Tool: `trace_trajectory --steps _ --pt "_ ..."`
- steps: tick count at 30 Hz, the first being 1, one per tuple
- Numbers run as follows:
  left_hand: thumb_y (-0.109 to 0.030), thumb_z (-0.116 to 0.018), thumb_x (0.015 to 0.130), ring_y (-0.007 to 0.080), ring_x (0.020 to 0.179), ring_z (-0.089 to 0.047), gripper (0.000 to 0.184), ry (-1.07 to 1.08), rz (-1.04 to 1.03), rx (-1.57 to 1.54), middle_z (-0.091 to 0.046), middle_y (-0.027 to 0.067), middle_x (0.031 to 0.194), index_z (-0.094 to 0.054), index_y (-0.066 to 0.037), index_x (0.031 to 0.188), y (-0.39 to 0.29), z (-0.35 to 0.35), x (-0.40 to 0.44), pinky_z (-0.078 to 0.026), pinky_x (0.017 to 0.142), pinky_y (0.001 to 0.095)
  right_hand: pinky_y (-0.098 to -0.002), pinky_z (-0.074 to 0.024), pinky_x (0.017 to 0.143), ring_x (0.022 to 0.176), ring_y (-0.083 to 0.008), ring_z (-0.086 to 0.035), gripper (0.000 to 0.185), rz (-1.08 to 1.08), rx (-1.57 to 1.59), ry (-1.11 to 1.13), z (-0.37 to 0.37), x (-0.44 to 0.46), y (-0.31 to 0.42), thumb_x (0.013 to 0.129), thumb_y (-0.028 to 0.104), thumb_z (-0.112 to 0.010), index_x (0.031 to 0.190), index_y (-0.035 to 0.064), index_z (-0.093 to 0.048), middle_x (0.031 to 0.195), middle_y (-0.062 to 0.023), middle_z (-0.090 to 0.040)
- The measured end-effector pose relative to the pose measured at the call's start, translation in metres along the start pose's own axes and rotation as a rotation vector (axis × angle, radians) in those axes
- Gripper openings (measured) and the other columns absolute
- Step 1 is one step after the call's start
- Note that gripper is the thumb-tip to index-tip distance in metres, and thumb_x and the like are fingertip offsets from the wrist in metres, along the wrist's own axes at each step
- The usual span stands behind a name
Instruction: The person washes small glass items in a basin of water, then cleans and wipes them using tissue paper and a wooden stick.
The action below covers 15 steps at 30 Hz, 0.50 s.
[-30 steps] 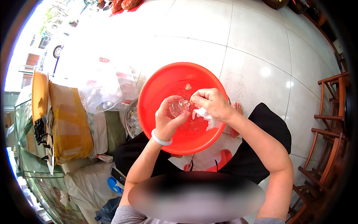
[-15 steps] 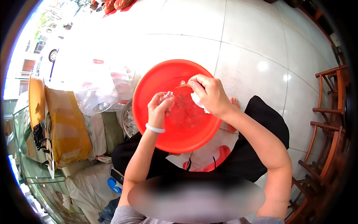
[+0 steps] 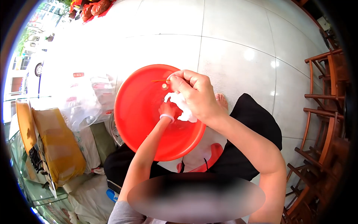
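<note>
A large red plastic basin (image 3: 130, 82) stands on the floor between my legs. My right hand (image 3: 199, 93) is closed above its right side, pinching a thin orange-brown stick (image 3: 159, 80) that points left. A crumpled white cloth or tissue (image 3: 188, 112) hangs from the same hand, below the fingers. My left hand (image 3: 168, 108), with a pale bangle (image 3: 167, 117) on the wrist, reaches down into the basin. The white cloth and the angle hide most of its fingers, so I cannot see what it touches. A small pale round piece (image 3: 164, 86) shows beneath the stick.
Clear plastic bags (image 3: 80, 100) lie left of the basin, with a metal bowl (image 3: 115, 128) partly behind its rim. A taped yellow-brown package (image 3: 59, 145) stands farther left. Wooden chairs (image 3: 320, 97) line the right side. A red slipper (image 3: 212, 156) is near my feet.
My left hand has gone down into the basin; the clear glass-like piece it held is no longer visible. My right hand still grips the stick and cloth. The whole view has shifted slightly.
</note>
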<state>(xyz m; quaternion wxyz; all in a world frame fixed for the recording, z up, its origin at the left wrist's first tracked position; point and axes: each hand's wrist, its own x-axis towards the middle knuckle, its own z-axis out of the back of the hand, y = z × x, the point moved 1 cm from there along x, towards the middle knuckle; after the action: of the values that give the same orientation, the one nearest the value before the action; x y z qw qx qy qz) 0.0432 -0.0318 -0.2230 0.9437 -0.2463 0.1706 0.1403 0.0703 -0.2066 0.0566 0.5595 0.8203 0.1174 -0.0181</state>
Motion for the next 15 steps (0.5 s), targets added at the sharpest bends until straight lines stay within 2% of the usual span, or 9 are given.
trace_trajectory --steps 2,3,4,5,8,9,15 --pt "-0.031 -0.060 0.075 0.0296 0.108 -0.049 0.038 0.068 0.024 0.181 -0.054 0.0108 0.118 -0.059 -0.017 0.111 0.009 -0.022 0.008 -0.036 0.089 0.0453 -0.0204 -0.0382 0.053 0.059 -0.0048 -0.045 0.020 -0.085 -0.006 -0.007 0.004 -0.001 0.006 0.090 0.017 -0.051 0.086 -0.0019 -0.058 0.067 0.0000 -0.051" --pt "-0.034 -0.058 0.076 0.0293 0.111 -0.046 0.036 -0.066 -0.051 0.308 -0.053 0.0086 0.119 -0.060 -0.018 0.109 0.043 -0.064 0.030 -0.034 0.090 0.0455 -0.0196 -0.0397 0.058 0.064 -0.0045 -0.046 0.022 -0.115 -0.024 -0.015 0.005 0.000 0.008 0.091 0.019 -0.052 0.089 -0.0017 -0.059 0.070 -0.0001 -0.052" --pt "-0.036 -0.055 0.077 0.0291 0.114 -0.043 0.035 -0.204 -0.127 0.434 -0.052 0.0065 0.120 -0.061 -0.019 0.108 0.045 -0.069 0.034 -0.031 0.091 0.0458 -0.0196 -0.0397 0.058 0.064 -0.0045 -0.046 0.022 -0.123 -0.030 -0.015 0.006 0.000 0.009 0.091 0.019 -0.052 0.089 -0.0017 -0.059 0.070 -0.0001 -0.052" --pt "-0.040 -0.052 0.077 0.0272 0.112 -0.043 0.035 -0.060 -0.069 0.490 -0.054 0.0052 0.115 -0.063 -0.020 0.104 0.050 -0.074 0.042 -0.031 0.091 0.0453 -0.0196 -0.0396 0.058 0.064 -0.0046 -0.046 0.022 -0.142 -0.024 -0.009 0.005 0.000 0.010 0.091 0.019 -0.052 0.089 -0.0019 -0.059 0.070 -0.0002 -0.052" --pt "-0.037 -0.053 0.076 0.0253 0.112 -0.044 0.032 0.040 0.026 0.519 -0.055 0.0048 0.115 -0.064 -0.019 0.099 0.055 -0.082 0.053 -0.031 0.089 0.0451 -0.0196 -0.0397 0.059 0.064 -0.0051 -0.047 0.021 -0.175 0.006 0.016 0.003 0.000 0.012 0.091 0.018 -0.051 0.089 -0.0025 -0.059 0.070 -0.0004 -0.052" --pt "-0.033 -0.052 0.077 0.0236 0.111 -0.045 0.027 -0.002 -0.010 0.504 -0.055 0.0043 0.114 -0.066 -0.018 0.095 0.057 -0.084 0.051 -0.031 0.089 0.0453 -0.0195 -0.0393 0.059 0.064 -0.0050 -0.046 0.021 -0.172 -0.007 0.016 0.001 0.000 0.013 0.091 0.017 -0.051 0.090 -0.0027 -0.058 0.069 -0.0004 -0.051" --pt "-0.030 -0.051 0.077 0.0235 0.110 -0.046 0.025 0.004 -0.009 0.488 -0.056 0.0042 0.112 -0.067 -0.017 0.092 0.068 -0.100 0.055 -0.031 0.089 0.0457 -0.0186 -0.0368 0.056 0.062 -0.0043 -0.043 0.020 -0.196 0.033 0.050 -0.002 0.000 0.013 0.091 0.015 -0.051 0.090 -0.0040 -0.058 0.067 0.0003 -0.049"
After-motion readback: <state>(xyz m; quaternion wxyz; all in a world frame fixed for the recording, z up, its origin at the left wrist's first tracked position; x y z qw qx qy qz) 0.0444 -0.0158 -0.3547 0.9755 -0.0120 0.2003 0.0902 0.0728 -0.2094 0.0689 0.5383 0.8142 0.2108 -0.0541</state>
